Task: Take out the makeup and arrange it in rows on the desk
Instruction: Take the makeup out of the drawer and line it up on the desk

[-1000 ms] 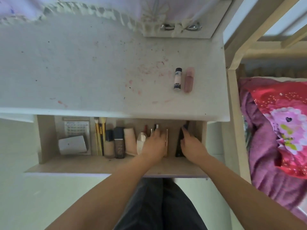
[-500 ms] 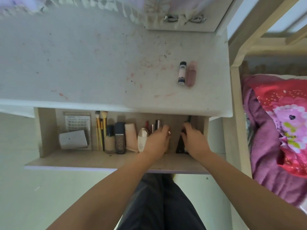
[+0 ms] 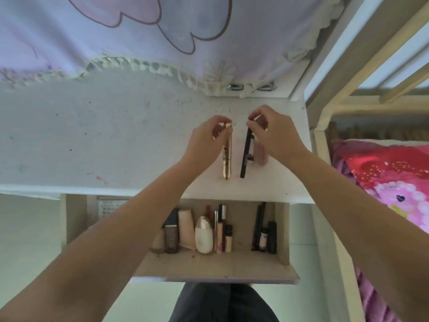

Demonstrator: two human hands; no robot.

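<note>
Now over the right part of the white desk [image 3: 116, 135], both hands raised side by side, apart, each pinching the far end of one slim piece of makeup; left hand [image 3: 204, 140] clamped by thumb and fingertips on the top of a gold tube [image 3: 226, 159], tube running near-to-far, near tip down at the desk surface, whether fully laid flat cannot tell; right hand [image 3: 276, 133] pinching the far end of a black pencil-like stick [image 3: 245, 156], slightly slanted, just right of the gold tube and not touching it; close to the right of the black stick, a small white tube with black cap [image 3: 251, 156] and a pale pink tube [image 3: 261, 152], both partly hidden under the right hand. Near edge of the desk, an open wooden drawer [image 3: 209, 266] pulled toward the viewer; along its far wall, a row of remaining makeup: dark foundation bottle [image 3: 171, 235], beige squeeze tube [image 3: 186, 228], white oval bottle [image 3: 203, 235], several thin lip and concealer sticks [image 3: 222, 231]; a gap, then a group of black liners and mascaras [image 3: 264, 231] at the drawer's right end. Far side, a lilac cloth with frilled hem [image 3: 116, 38] hanging over the desk's back; far right, a pale bed frame [image 3: 325, 126] and red and pink floral bedding [image 3: 383, 177]; at the bottom, dark trousers [image 3: 222, 303].
</note>
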